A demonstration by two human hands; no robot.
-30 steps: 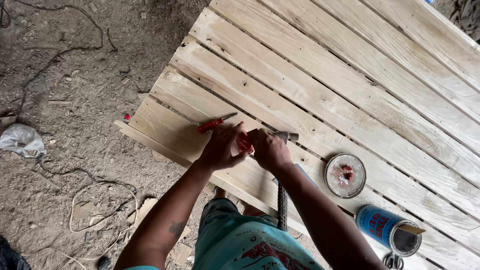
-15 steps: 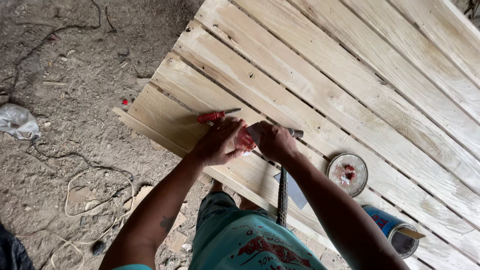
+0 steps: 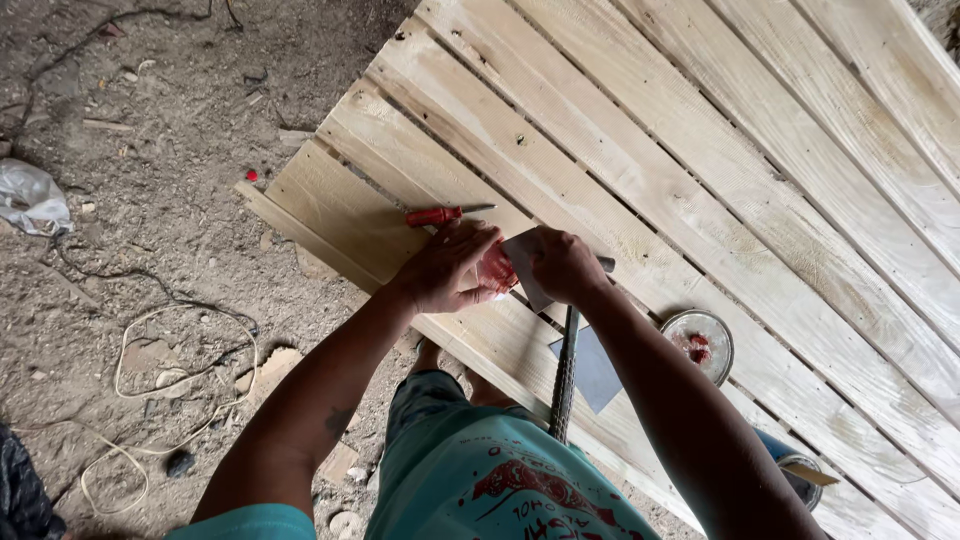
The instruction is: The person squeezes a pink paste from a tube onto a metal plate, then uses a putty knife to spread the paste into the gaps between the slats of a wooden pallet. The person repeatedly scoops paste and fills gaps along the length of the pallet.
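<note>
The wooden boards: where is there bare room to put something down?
The wooden boards lie bare beyond the red-handled screwdriver, up and to the right. A small bare patch sits left of the screwdriver. It is crowded near the left hand, right hand, hammer and round lid.

- This is a rough outdoor or open-sided carpentry work spot, not a fitted workshop.
- A large panel of pale wooden planks (image 3: 700, 170) lies flat, low over bare ground.
- The dirt floor (image 3: 150, 150) is strewn with stones, wood chips and scraps.
- Loose cord (image 3: 150, 370) and a crumpled plastic bag (image 3: 30, 195) lie in the dirt.
- Hand tools rest on the wood: a red-handled screwdriver (image 3: 440, 214) and a round tin lid (image 3: 698, 345) holding red paste.
</note>
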